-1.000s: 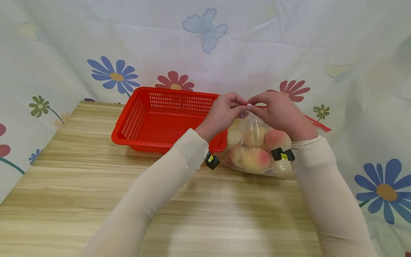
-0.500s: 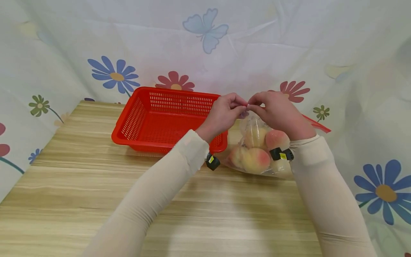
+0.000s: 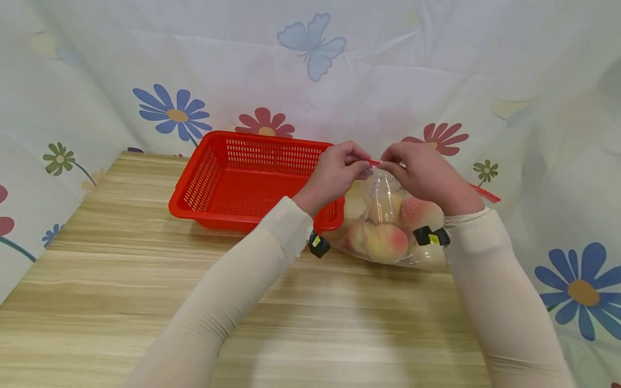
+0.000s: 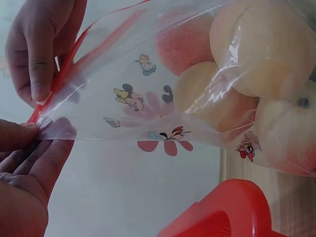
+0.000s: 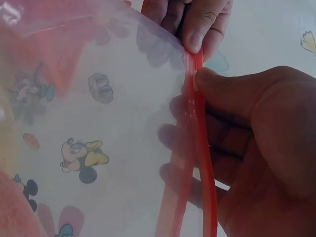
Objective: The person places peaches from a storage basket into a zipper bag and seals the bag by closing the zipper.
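Note:
A clear zip bag point(image 3: 380, 186) printed with cartoon figures stands on the table, holding several peaches point(image 3: 386, 242). My left hand point(image 3: 335, 171) pinches the top left corner of the bag between thumb and fingers. Close beside it, my right hand point(image 3: 424, 172) pinches the red zip strip point(image 5: 206, 163), its thumb on a small white piece point(image 5: 197, 81) at the strip. Past that thumb the strip splits into two bands in the right wrist view. The strip's far end sticks out to the right behind my right wrist in the head view.
Left of the bag is a red plastic basket point(image 3: 176, 207) with slotted walls, partly behind my left forearm. The wooden table point(image 3: 310, 323) runs up to a flowered cloth point(image 3: 233, 54) at the back and sides. A black camera sits on each wrist.
My right hand has shifted slightly right along the strip, away from the left hand. A short red stretch of strip now shows between the fingertips. The left hand stays nearly in place.

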The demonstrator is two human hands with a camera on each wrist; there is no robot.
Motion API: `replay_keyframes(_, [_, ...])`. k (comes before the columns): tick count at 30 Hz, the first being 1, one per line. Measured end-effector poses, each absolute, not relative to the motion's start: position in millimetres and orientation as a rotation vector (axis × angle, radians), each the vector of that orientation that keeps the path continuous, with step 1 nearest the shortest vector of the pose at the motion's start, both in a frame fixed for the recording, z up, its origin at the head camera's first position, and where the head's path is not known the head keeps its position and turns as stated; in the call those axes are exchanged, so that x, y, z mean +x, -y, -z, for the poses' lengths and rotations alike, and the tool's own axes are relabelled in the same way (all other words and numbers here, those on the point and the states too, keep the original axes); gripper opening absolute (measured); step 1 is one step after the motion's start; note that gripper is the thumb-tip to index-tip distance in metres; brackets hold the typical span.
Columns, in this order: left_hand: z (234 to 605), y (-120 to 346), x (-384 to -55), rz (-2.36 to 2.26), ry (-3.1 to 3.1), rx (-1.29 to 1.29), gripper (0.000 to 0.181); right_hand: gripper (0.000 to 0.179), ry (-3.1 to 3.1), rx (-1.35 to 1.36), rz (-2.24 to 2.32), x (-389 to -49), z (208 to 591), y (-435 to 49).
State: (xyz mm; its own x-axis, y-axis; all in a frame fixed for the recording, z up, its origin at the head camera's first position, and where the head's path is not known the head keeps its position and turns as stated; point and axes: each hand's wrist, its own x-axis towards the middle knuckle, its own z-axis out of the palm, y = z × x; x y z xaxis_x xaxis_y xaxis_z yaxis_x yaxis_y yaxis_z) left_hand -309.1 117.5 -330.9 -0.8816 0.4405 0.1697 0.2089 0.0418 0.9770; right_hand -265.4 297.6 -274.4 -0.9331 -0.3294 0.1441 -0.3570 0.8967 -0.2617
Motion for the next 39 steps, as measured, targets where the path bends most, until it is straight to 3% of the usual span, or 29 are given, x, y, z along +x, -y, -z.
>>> replay_keyframes(18, [331.9, -115.0, -309.0, -1.960, -2.145, 0.674, 0.012, 0.013, 2.868, 0.651, -0.394, -261.9, 280.1, -311.8])
replay_keyframes(39, [331.2, -110.6, -307.5, -1.959, -2.147, 0.639, 0.012, 0.010, 2.909, 0.597, -0.388, -253.9, 281.9, -327.7])
